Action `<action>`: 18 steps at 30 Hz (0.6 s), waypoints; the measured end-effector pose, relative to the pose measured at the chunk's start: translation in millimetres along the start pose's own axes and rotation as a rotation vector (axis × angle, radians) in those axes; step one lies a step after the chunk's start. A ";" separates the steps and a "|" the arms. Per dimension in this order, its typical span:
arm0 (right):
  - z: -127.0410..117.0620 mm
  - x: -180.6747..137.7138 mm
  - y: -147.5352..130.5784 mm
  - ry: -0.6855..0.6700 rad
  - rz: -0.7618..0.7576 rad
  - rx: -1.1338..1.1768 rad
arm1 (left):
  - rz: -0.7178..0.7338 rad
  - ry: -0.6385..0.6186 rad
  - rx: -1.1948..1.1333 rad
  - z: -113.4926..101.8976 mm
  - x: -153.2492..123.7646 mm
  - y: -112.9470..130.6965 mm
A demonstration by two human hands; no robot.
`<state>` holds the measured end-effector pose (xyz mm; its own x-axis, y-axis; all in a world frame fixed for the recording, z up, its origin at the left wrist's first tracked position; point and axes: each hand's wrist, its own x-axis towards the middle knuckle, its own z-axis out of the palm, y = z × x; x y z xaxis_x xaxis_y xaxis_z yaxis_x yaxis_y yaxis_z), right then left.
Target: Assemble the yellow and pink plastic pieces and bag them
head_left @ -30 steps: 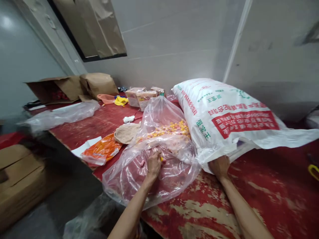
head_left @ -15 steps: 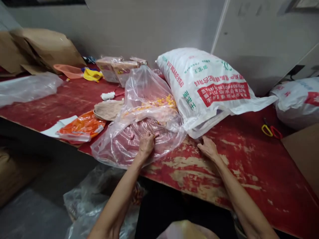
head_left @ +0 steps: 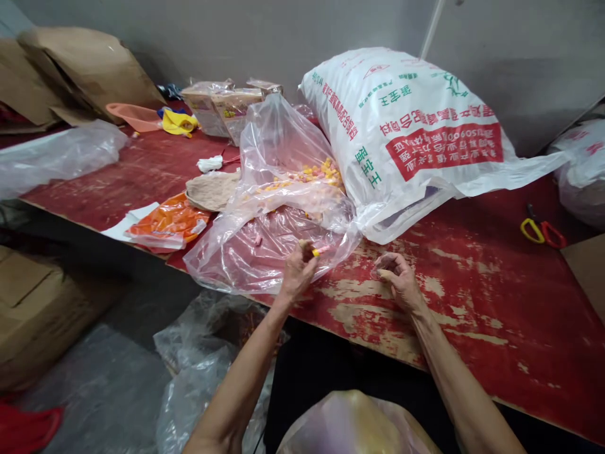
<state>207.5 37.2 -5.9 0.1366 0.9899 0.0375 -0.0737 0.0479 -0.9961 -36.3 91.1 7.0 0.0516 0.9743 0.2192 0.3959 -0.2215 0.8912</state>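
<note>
My left hand (head_left: pixel 299 270) pinches a small yellow-and-pink piece (head_left: pixel 316 252) above the front of a large clear plastic bag (head_left: pixel 222 261). Many small yellow and pink pieces (head_left: pixel 326 171) lie in the bag's far part, and a loose pink piece (head_left: pixel 258 241) rests nearer the front. To the right, my right hand (head_left: pixel 401 282) is curled over the worn tabletop, thumb and fingers closed on what looks like a bit of thin clear plastic (head_left: pixel 380 267). Its exact kind is too faint to make out.
A bulging white printed sack (head_left: pixel 416 113) stands behind my right hand on the red table (head_left: pixel 472 277). Scissors (head_left: pixel 542 232) lie at right. On the left are an orange plastic packet (head_left: pixel 172 221), a beige cloth pad (head_left: pixel 212 190), wrapped boxes (head_left: pixel 234 107) and a carton (head_left: pixel 38 309) below.
My left hand has lifted off the clear bag and now shows a yellow-and-pink piece. My right hand has drawn away from the white sack's lower edge. The camera view has shifted.
</note>
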 end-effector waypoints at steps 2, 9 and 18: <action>8.0 -6.2 -4.1 0.019 0.004 0.115 | -0.104 -0.076 -0.272 11.3 -20.1 14.6; 23.1 -31.6 -17.9 -0.073 0.077 0.013 | -0.313 -0.109 -0.670 42.0 -60.3 45.8; 18.6 -86.0 -18.4 -0.206 -0.159 -0.644 | -0.307 -0.072 -0.382 60.5 -120.3 65.9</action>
<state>178.8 -46.4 10.7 -0.0975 0.9856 0.1381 0.5411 0.1690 -0.8238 39.1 -38.2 15.3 0.0541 0.9943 -0.0924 0.0388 0.0904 0.9952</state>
